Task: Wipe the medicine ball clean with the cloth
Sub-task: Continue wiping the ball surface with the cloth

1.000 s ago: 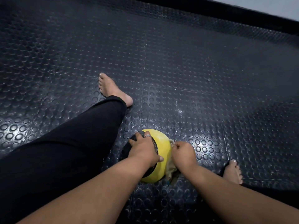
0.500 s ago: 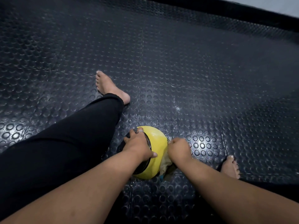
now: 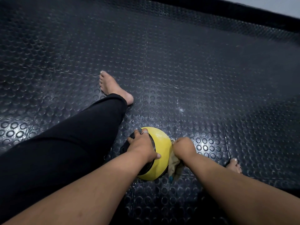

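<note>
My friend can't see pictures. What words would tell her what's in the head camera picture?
A person sitting on a black studded floor mat steadies a yellow and black medicine ball with the left hand and presses a crumpled cloth against its side with the right hand. Both feet are bare, and one leg in black trousers stretches forward.

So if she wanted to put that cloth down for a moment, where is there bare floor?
Plenty of bare studded floor mat lies beyond the medicine ball, up to the dark far edge, and right of the right hand holding the cloth. It is crowded left of the ball, where the left hand and the black-trousered leg sit.
</note>
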Motion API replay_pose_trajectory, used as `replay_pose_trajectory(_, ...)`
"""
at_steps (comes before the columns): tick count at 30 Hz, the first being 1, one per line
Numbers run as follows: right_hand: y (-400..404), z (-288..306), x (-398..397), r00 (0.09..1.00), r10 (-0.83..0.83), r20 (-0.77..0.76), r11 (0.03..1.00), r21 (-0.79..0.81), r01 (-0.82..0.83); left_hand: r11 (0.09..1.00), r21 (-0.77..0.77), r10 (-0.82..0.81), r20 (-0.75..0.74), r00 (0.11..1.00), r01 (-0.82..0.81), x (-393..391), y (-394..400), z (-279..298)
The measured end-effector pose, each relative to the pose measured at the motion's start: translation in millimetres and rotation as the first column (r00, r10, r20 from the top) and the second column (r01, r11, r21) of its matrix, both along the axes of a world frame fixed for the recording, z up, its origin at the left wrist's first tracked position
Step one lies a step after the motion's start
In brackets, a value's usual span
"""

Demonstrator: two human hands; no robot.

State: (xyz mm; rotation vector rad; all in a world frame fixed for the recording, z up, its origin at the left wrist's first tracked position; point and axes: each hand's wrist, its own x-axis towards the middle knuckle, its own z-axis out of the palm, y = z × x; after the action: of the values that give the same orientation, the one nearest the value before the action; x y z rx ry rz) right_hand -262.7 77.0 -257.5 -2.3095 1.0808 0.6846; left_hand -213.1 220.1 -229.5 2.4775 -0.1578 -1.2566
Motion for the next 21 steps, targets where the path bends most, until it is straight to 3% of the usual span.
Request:
replay_pose_trajectory(5, 16.9, 17.6, -16.2, 0.980, 0.046, 0.194, 0.999, 0.013, -0.049, 1.000, -0.004, 0.008, -0.012, 1.000, -0.008, 5.2, 4.2, -2.1)
replay_pose_trajectory(11, 19.4, 35.0, -8.4, 0.850, 0.418, 0.321, 0.907, -0.100, -0.409, 1.000, -0.029, 0.009, 0.017, 1.000, -0.009, 3.2, 2.3, -4.2)
replay_pose_trajectory(14, 29.4, 32.8, -5.0, 0.799, 0.493, 0.344, 0.868, -0.137, -0.477, 0.999, -0.033, 0.001, 0.018, 1.000, -0.001, 1.3, 1.7, -6.1)
replay_pose_trajectory(21, 17.6, 19.4, 39.0, 0.815, 0.513, 0.270, 0.857, -0.109, -0.503, 0.998, -0.038, -0.047, 0.035, 0.998, 0.048, -1.4, -1.0, -3.9)
